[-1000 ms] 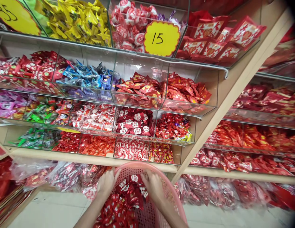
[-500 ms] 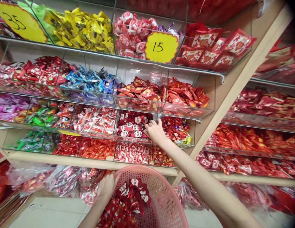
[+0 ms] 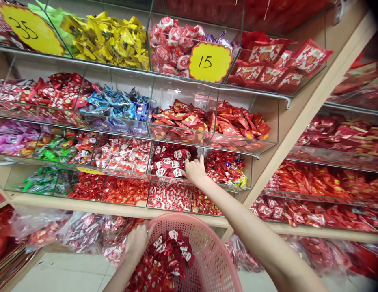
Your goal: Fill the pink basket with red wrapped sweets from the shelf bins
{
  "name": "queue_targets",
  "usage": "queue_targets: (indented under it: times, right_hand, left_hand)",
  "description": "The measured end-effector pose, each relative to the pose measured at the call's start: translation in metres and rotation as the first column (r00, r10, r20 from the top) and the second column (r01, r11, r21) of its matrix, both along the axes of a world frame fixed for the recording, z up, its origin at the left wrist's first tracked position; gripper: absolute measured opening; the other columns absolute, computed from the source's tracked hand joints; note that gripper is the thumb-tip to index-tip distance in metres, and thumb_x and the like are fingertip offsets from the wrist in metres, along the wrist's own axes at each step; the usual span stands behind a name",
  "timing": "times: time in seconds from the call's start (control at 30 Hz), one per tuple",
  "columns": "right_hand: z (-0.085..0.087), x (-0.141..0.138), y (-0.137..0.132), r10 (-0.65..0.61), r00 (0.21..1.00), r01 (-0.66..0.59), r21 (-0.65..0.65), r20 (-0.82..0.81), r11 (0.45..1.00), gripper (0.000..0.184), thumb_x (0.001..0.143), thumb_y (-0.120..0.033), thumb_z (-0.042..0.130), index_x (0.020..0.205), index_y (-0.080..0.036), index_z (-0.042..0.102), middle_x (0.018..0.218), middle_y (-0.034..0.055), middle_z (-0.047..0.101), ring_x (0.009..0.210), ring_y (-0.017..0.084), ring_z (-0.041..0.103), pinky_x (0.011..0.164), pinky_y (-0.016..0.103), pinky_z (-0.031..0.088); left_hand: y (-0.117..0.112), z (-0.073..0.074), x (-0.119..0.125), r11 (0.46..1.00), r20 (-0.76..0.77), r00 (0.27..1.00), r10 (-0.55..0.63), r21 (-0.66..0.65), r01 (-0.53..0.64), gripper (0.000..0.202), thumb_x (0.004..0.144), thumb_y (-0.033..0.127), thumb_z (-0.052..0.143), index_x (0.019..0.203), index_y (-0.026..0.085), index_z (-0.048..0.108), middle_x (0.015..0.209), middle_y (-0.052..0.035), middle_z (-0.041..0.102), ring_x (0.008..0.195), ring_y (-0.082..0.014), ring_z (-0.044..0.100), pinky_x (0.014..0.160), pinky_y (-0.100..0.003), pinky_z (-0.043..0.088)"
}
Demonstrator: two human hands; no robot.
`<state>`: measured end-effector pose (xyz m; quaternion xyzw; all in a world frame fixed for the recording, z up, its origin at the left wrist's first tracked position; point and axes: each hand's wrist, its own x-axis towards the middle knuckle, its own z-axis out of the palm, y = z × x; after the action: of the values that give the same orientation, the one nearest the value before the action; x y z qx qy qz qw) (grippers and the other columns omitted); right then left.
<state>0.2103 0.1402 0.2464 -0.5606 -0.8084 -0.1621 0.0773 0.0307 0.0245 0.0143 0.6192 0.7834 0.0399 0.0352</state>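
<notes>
My right hand (image 3: 195, 170) is at the right side of a clear bin of dark red wrapped candies (image 3: 169, 164) with white labels. One finger sticks up and the others are curled down against the candies; what they grip, if anything, is hidden. Below, my left hand (image 3: 136, 241) is closed round the left rim of a pink plastic basket (image 3: 216, 251). Inside the basket lie dark red candies (image 3: 176, 251) with the same white labels, along with shiny red ones (image 3: 150, 275).
Clear bins of wrapped sweets fill the shelves, among them yellow (image 3: 109, 38), blue (image 3: 118, 101) and red (image 3: 242, 121) ones. Yellow price signs (image 3: 210, 61) hang in front. A wooden upright (image 3: 286, 140) slants at right. Bagged sweets (image 3: 82, 229) sit under the bottom shelf.
The view has shifted slightly. My right hand has moved a little down, its fingers more curled at the dark red candies. My left hand stays on the basket rim.
</notes>
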Motion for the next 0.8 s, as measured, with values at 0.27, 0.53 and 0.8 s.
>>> queue_targets:
  times: [0.27,0.53,0.8]
  right_hand:
    - [-0.008,-0.006,-0.006,0.026,0.998,-0.023,0.056,-0.056,0.998,0.024,0.085,-0.022,0.049,0.104,-0.011,0.059,0.088,0.0158,0.071,0.097,0.029,0.060,0.105,0.054,0.006]
    - [-0.006,0.005,-0.003,0.081,0.989,-0.085,-0.022,-0.124,0.996,0.035,0.084,-0.021,0.050,0.117,-0.013,0.045,0.097,0.0111,0.069,0.095,0.024,0.061,0.100,0.047,0.017]
    - [-0.005,0.004,-0.006,0.048,0.994,-0.055,-0.071,-0.095,0.996,0.049,0.086,-0.017,0.044,0.133,-0.013,0.030,0.102,0.0134,0.068,0.097,0.022,0.061,0.099,0.047,0.015]
  left_hand:
    - [0.000,-0.001,0.000,1.000,0.026,1.000,0.004,-0.009,-0.004,0.052,0.093,0.045,0.022,0.108,0.013,0.060,0.093,-0.0149,0.070,0.086,-0.0278,0.068,0.071,-0.035,0.049]
    - [0.000,0.001,0.000,1.000,0.030,1.000,0.005,-0.011,-0.005,0.049,0.093,0.043,0.023,0.106,0.014,0.061,0.093,-0.0149,0.071,0.086,-0.0275,0.068,0.072,-0.036,0.050]
    - [-0.002,0.007,0.002,0.999,0.047,0.999,0.019,-0.038,-0.017,0.050,0.093,0.043,0.024,0.109,0.013,0.060,0.095,-0.0152,0.071,0.087,-0.0265,0.068,0.073,-0.034,0.049]
